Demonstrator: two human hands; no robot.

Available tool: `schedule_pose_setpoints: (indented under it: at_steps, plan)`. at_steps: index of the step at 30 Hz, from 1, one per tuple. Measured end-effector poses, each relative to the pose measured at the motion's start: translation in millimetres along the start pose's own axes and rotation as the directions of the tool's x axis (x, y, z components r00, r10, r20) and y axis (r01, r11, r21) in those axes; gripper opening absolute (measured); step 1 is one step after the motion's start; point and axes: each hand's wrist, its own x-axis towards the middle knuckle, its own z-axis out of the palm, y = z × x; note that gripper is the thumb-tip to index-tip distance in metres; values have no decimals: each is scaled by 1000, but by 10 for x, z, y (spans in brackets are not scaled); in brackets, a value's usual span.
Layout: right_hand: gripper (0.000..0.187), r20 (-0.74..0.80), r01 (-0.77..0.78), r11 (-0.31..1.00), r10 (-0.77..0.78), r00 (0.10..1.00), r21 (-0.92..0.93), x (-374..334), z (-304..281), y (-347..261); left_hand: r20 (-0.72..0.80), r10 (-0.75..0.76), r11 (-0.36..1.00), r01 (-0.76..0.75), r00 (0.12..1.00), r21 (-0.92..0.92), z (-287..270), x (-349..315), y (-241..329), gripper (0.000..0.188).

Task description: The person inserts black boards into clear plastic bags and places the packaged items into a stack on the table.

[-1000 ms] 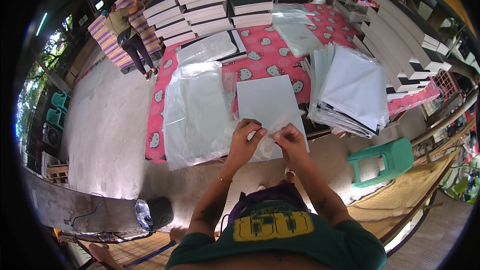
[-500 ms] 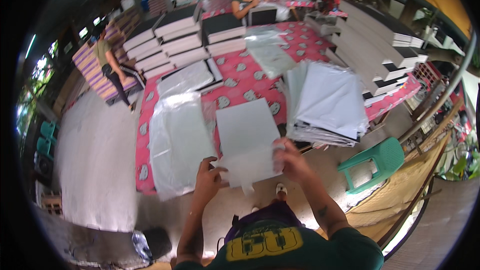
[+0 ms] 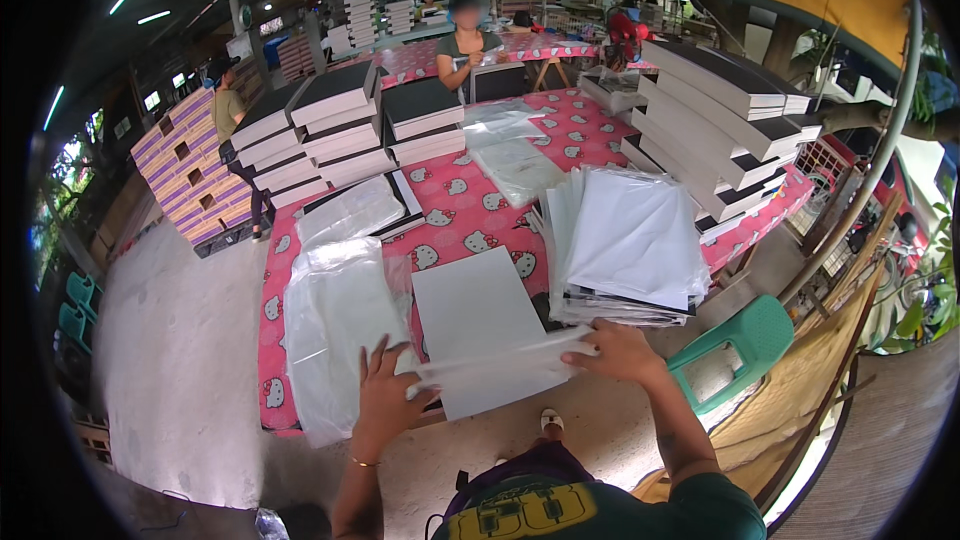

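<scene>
Near the bottom middle of the frame, two bare hands are over the front edge of a pink table (image 3: 465, 210) with white cat faces on it. Between them is a thin, see-through bag (image 3: 500, 367), pulled out in a long strip. The right hand (image 3: 618, 351) pinches one end of the bag with its thumb and fingers. The left hand (image 3: 388, 395) has its fingers spread wide, with the thumb and first finger at the other end of the bag. I can't tell how tightly it has hold of it.

Under the strip, in the middle of the frame, a big white sheet (image 3: 475, 295) lies flat, with its near corner poking past the table edge. To its left is a pile of clear bags (image 3: 335, 325). To its right is a messy pile of white things in clear wrap (image 3: 630, 240). A green stool (image 3: 745, 345) stands on the floor at the lower right.

Tall stacks of thick blocks (image 3: 335, 120), black on top and white on the sides, stand in the upper left. More stacks (image 3: 710, 140) stand in the upper right. At the upper middle, another person (image 3: 463, 52) is at the far side of the table.
</scene>
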Motion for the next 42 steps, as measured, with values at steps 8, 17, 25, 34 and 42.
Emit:
schedule_pose_setpoints:
  at_steps: [8,17,25,34,42]
  plan:
    - [24,-72,-39,-531,-186,980,846,-5,567,301,594,126,733,330,794,-596,193,-56,0,26]
    - [32,-96,9,-301,-275,957,954,-15,719,47,794,-110,214,795,598,-568,404,-281,-54,28]
    - [33,-33,-38,-350,-195,980,936,70,1276,626,574,-521,-644,149,632,-750,435,-358,-192,28]
    - [36,476,-209,454,-624,620,866,13,1240,431,558,-272,-365,453,784,-813,463,-971,-608,38]
    - [54,319,-263,469,-42,947,843,-214,1702,524,616,-557,-76,704,558,-706,1049,-1493,-393,39]
